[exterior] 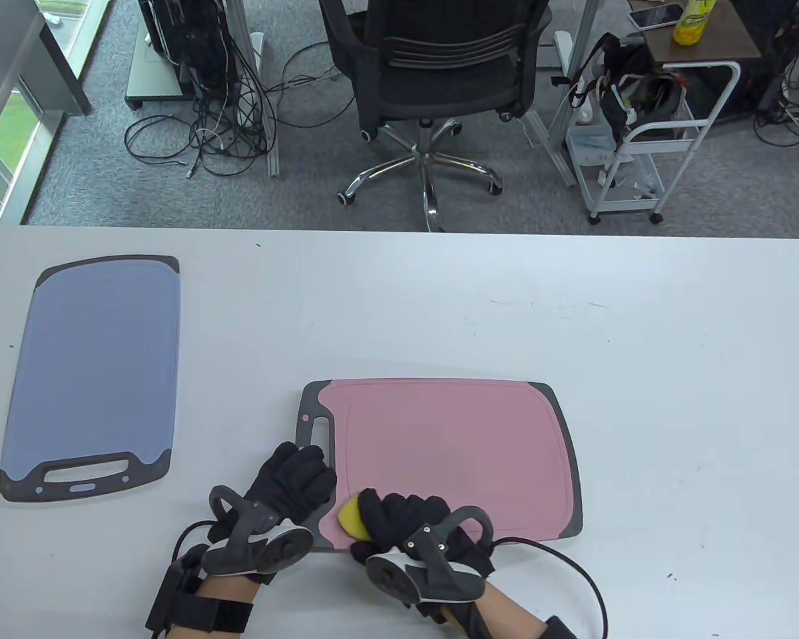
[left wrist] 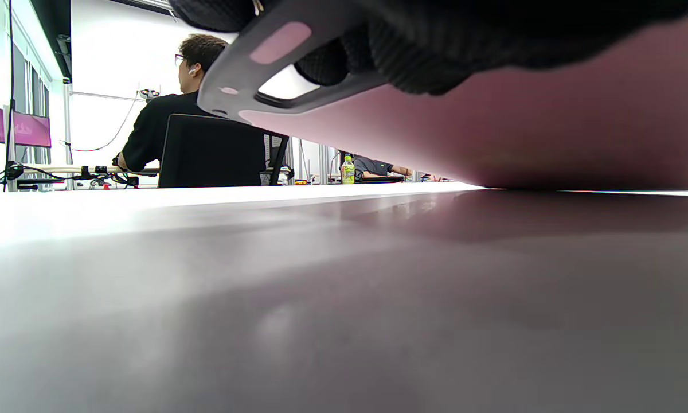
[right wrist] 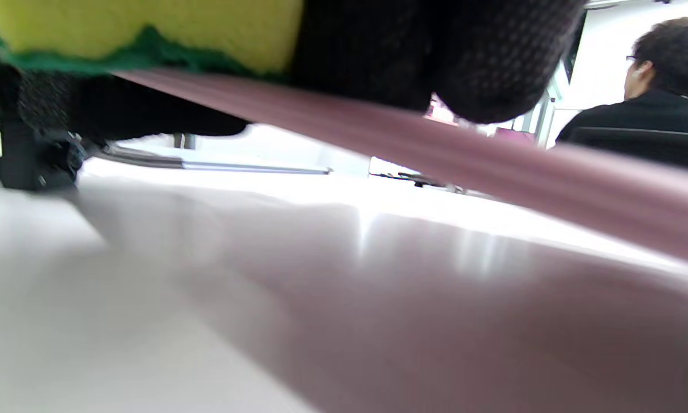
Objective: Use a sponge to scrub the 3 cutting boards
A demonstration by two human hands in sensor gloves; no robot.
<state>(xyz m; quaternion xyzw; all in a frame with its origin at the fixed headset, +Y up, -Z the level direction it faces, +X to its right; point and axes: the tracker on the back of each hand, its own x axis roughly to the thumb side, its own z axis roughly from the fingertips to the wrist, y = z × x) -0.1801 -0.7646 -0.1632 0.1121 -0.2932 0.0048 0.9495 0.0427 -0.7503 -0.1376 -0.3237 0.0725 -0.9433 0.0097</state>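
The pink plastic cutting board point(exterior: 453, 452) with dark rim lies near the white counter's point(exterior: 672, 373) front edge. Our right hand point(exterior: 413, 526) grips the yellow sponge point(exterior: 351, 518) at its near-left corner; our left hand point(exterior: 289, 486) rests flat-fingered on the handle end. We should press evenly and sweep overlapping strokes. We count two boards, pink and blue-grey point(exterior: 93, 373); one sponge.

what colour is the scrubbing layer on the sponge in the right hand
Green, under the yellow foam sponge that the right hand holds; the right wrist view shows it best.
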